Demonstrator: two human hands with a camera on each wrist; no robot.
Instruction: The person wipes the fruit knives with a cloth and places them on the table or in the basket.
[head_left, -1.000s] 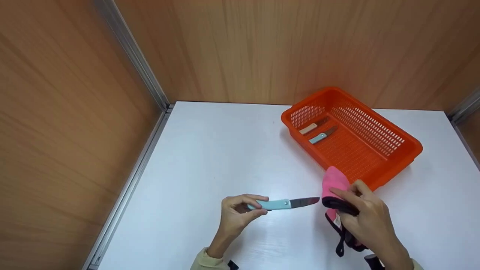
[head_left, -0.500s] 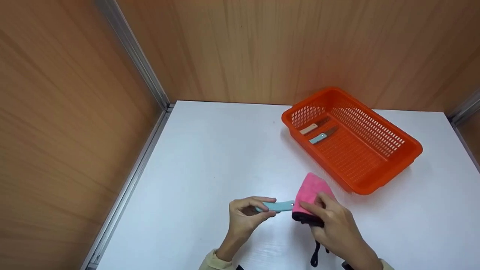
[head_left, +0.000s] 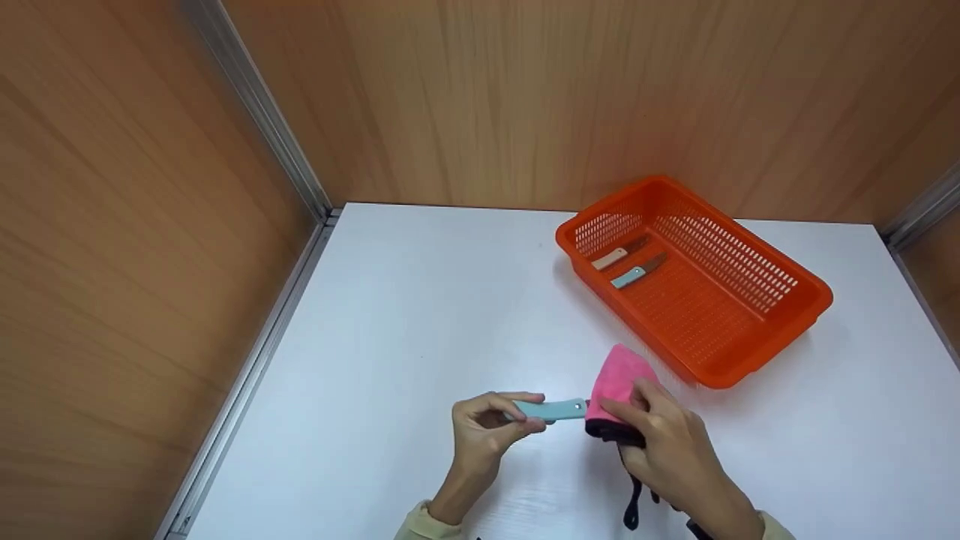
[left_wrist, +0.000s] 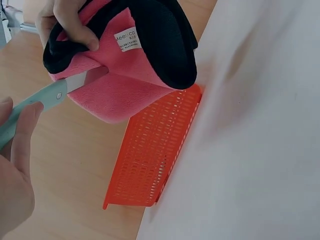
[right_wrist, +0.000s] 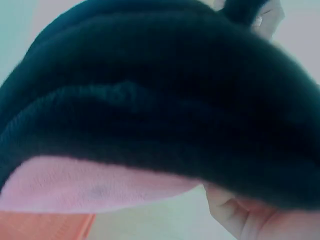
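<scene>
In the head view my left hand (head_left: 480, 435) pinches the light blue handle of a folding knife (head_left: 555, 410) whose blade is out and points right. A pink cloth (head_left: 619, 382) with black edging is gripped by my right hand (head_left: 667, 435). The cloth is folded over the knife's blade, so in the head view most of the blade is hidden. In the left wrist view the blade (left_wrist: 82, 80) runs into the fold of the pink cloth (left_wrist: 125, 90), which has a white label. Black edging of the cloth (right_wrist: 150, 110) fills most of the right wrist view.
An orange basket (head_left: 705, 367) stands behind the hands at the right of the white table (head_left: 420, 300). Inside lie a beige-handled knife (head_left: 611, 259) and a pale blue-handled knife (head_left: 630, 277), blades out. Wooden panels (head_left: 525, 97) rise behind and at the left.
My right hand has brought the cloth leftward and over the knife's blade, which was bare a second ago. My left hand, still pinching the handle, has hardly moved.
</scene>
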